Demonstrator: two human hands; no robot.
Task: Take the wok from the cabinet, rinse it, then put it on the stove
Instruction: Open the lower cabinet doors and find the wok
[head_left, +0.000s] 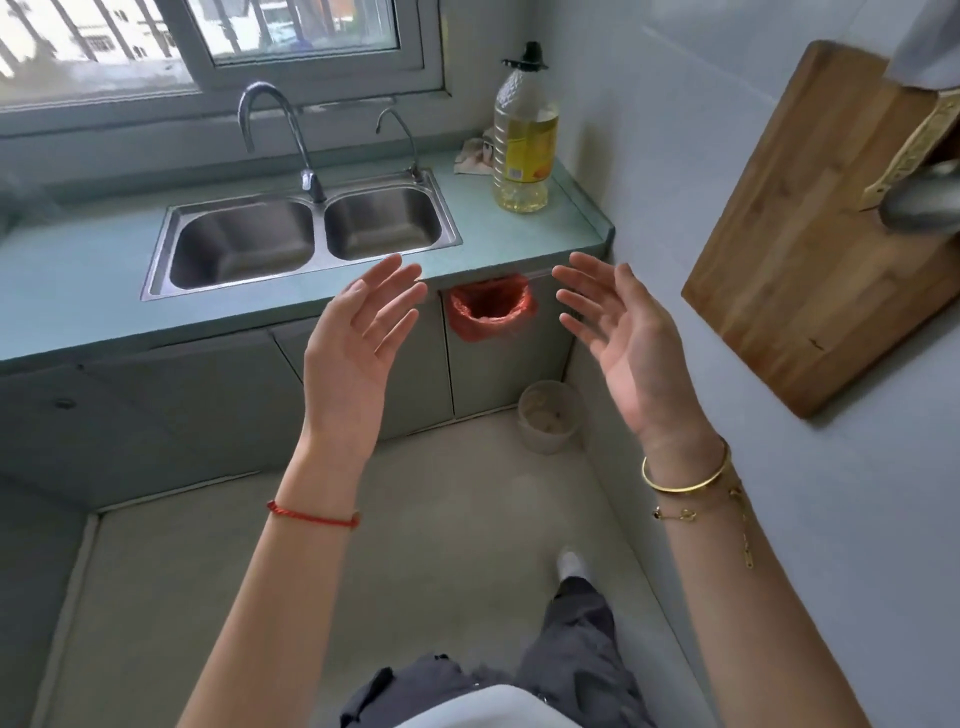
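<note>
Both hands are raised before the counter, palms turned toward each other, fingers spread loose and grasping nothing: the left hand (358, 332) near the centre, the right hand (618, 332) at about 3 o'clock from it, well apart. Beyond them, toward 11 o'clock, the double-bowl steel sink (304, 236) lies empty under its tall faucet (283, 137). The cabinet doors (358, 384) below the counter are shut. The wok cannot be seen. A cooking-oil bottle (524, 140) stands at 1 o'clock, and a wooden cutting board (810, 228) hangs at 3 o'clock.
</note>
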